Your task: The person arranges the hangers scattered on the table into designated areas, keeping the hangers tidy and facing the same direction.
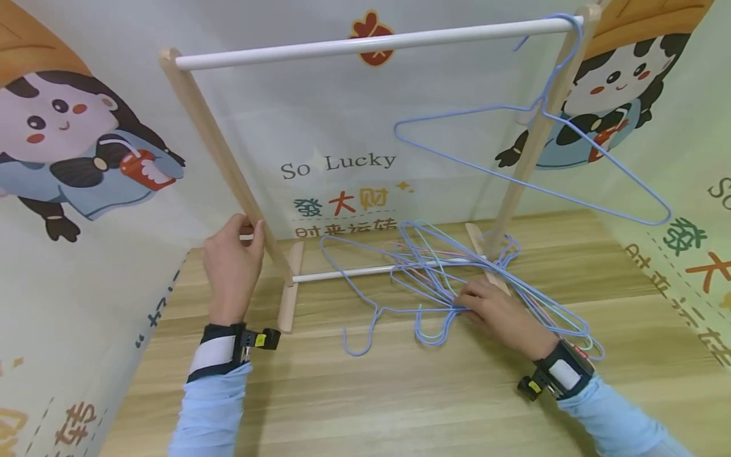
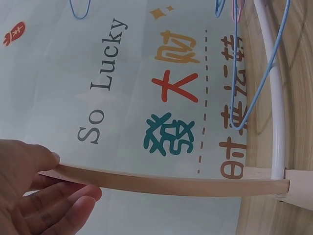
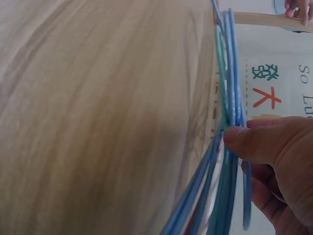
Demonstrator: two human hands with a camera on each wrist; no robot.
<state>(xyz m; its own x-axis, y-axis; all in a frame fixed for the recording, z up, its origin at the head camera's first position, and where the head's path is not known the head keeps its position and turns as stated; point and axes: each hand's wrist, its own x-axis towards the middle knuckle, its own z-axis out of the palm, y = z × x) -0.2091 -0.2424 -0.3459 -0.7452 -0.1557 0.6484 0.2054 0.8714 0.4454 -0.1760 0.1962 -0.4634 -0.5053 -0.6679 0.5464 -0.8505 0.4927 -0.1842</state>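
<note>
My left hand point(image 1: 231, 270) grips the left wooden upright point(image 1: 217, 143) of a small clothes rack partway up, thumb on one side and fingers on the other in the left wrist view. Low at the right, my right hand point(image 1: 502, 317) pinches a bundle of thin wire clothes hangers point(image 3: 231, 73) between thumb and fingers. Most are blue, with some green and pink among them. The pile lies tangled across the rack's white lower bar point(image 1: 354, 272), several hooks toward me. One blue hanger point(image 1: 445, 115) hangs from the right end of the white top rail point(image 1: 371, 44).
The rack stands on wooden feet point(image 1: 288, 308) on a wood-grain table point(image 1: 365, 393). Printed sheets with cartoon figures and lettering point(image 1: 360, 162) rise behind it and on both sides. The right upright point(image 1: 528, 149) stands behind the hanging hanger.
</note>
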